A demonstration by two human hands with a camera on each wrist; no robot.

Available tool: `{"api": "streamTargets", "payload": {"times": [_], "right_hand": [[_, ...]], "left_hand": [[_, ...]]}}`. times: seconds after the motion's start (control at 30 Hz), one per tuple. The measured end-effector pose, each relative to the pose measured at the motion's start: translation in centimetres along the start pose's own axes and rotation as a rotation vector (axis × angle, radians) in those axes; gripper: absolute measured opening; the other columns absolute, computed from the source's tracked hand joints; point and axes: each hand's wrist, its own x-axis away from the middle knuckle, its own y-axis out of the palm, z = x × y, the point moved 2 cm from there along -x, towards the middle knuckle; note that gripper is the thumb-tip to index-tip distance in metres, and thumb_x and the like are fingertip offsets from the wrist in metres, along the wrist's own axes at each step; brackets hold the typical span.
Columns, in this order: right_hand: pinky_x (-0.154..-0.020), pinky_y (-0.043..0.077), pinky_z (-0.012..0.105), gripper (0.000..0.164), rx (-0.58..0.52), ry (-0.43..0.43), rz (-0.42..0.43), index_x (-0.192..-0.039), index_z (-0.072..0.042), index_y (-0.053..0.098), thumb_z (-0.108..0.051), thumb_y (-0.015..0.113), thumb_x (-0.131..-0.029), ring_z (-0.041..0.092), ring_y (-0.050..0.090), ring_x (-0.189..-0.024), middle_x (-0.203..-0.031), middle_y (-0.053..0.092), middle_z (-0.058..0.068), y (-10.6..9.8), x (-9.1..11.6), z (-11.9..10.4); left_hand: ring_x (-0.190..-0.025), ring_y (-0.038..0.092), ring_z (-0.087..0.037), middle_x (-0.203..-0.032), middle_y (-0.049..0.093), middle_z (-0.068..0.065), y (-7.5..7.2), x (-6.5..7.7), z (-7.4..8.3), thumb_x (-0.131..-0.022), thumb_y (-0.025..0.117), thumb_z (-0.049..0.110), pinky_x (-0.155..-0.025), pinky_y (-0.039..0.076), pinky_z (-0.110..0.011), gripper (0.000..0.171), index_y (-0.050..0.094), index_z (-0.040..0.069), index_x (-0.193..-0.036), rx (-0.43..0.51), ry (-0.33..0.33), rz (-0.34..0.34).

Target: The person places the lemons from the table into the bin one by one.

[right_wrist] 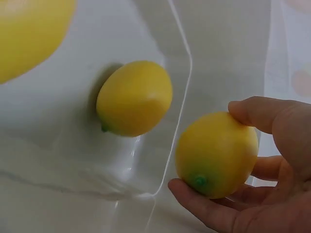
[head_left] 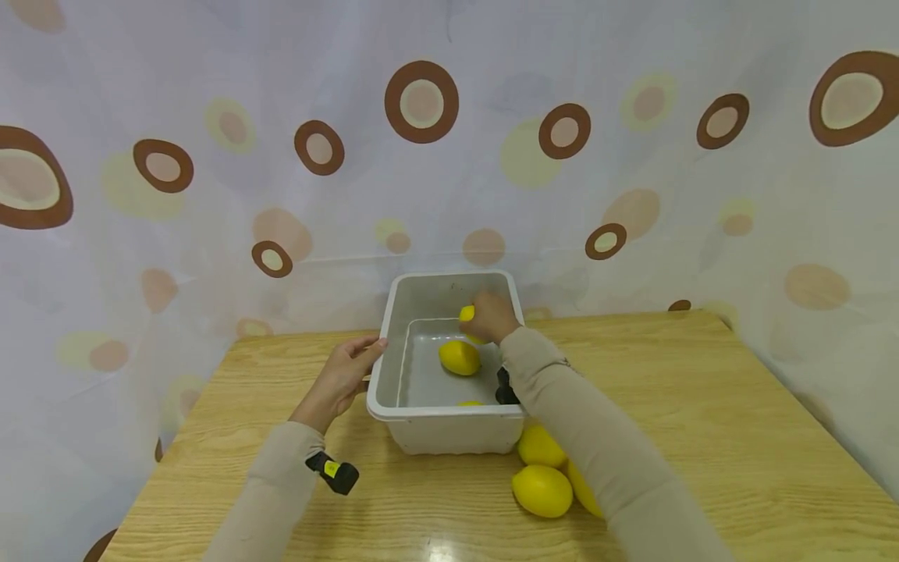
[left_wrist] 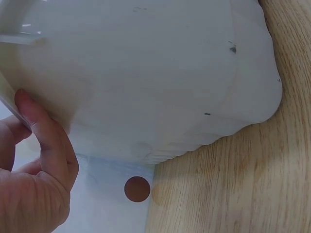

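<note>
The right hand (head_left: 495, 316) had its grip curled round one lemon (right_wrist: 216, 155) inside the tub (head_left: 421, 411) — another lemon (head_left: 460, 357) lay just on its near side — while the left hand (head_left: 344, 371) pinched the rim.

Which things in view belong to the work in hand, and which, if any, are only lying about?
Probably the job:
lemon in right hand
grey bin held by left hand
lemons inside bin
lemons outside bin

Only surroundings:
wooden table
patterned cloth

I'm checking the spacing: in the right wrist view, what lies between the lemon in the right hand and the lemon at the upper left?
A third lemon, lying on the tub floor; the right wrist view shows it between them.
</note>
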Motion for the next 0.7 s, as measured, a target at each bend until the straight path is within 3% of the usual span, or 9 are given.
{"api": "streamTargets", "payload": {"times": [0.23, 0.7], "right_hand": [[-0.069, 0.046, 0.032, 0.025, 0.057, 0.085, -0.091, -0.098, 0.001, 0.059, -0.018, 0.07, -0.085, 0.021, 0.051, -0.077, -0.088, 0.059, 0.009, 1.1, 0.2, 0.2], [-0.077, 0.049, 0.038, 0.025, 0.234, 0.067, -0.157, -0.097, -0.001, 0.065, -0.014, 0.075, -0.078, 0.023, 0.055, -0.081, -0.09, 0.064, 0.009, 1.8, 0.6, 0.2]], "left_hand": [[-0.103, 0.062, -0.023, -0.13, 0.055, -0.02, 0.0, 0.1, 0.1, -0.1, 0.053, 0.028, -0.077, 0.055, -0.036, 0.047, 0.046, 0.004, -0.139, 0.006, 0.005, -0.003], [-0.103, 0.062, -0.023, -0.129, 0.055, -0.022, 0.1, 0.2, 0.2, -0.1, 0.053, 0.027, -0.078, 0.055, -0.036, 0.049, 0.044, 0.0, -0.139, -0.012, 0.022, -0.017]]}}
